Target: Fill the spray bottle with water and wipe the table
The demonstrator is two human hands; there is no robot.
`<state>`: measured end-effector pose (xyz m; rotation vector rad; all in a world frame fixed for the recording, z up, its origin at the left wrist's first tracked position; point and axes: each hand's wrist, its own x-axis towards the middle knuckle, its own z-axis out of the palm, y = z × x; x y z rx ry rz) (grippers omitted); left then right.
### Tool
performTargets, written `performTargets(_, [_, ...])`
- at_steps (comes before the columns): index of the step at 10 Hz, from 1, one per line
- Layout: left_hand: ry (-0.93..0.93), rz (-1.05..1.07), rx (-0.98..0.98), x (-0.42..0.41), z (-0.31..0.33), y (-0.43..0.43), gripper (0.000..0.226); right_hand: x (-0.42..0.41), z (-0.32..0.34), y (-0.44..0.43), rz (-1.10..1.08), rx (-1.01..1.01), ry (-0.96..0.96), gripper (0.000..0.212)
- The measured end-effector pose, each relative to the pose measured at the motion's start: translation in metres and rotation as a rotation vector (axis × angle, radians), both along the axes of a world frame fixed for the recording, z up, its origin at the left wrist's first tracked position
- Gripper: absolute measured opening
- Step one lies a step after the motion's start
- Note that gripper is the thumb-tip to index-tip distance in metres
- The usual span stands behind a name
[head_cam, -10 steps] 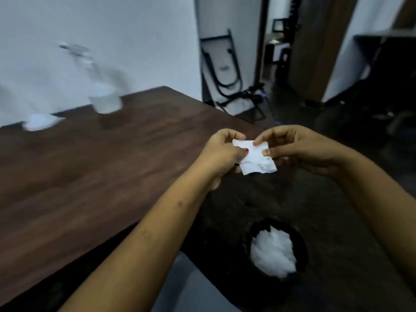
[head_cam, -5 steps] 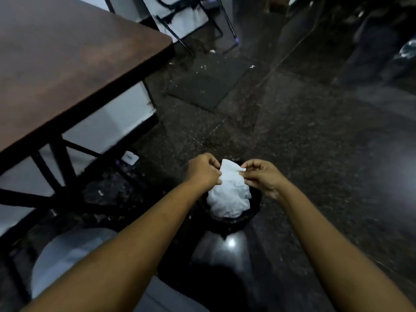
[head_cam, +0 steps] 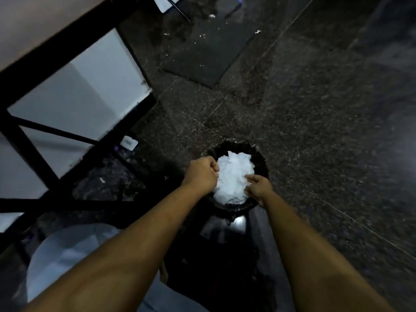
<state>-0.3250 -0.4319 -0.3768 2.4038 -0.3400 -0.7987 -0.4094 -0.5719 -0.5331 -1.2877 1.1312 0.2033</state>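
Tissue wad (head_cam: 233,176) in bin (head_cam: 262,164), lengthwise near-to-far

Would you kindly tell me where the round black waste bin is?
Head view, centre: the round black waste bin stands on the dark speckled floor, right of the black table frame, under the left hand and right hand.

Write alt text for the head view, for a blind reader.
Two hands hover over a black bin heaped with crumpled white tissue: left hand curled at its edge, right hand at its near side. Dark speckled floor, table at upper left.
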Motion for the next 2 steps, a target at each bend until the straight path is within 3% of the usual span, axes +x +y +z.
performTargets(2, [-0.062, -0.135, 0.032, -0.0068, 0.0074, 0.0041, 0.021, 0.0015, -0.0106, 0.0049, 0.098, -0.157, 0.032, 0.045])
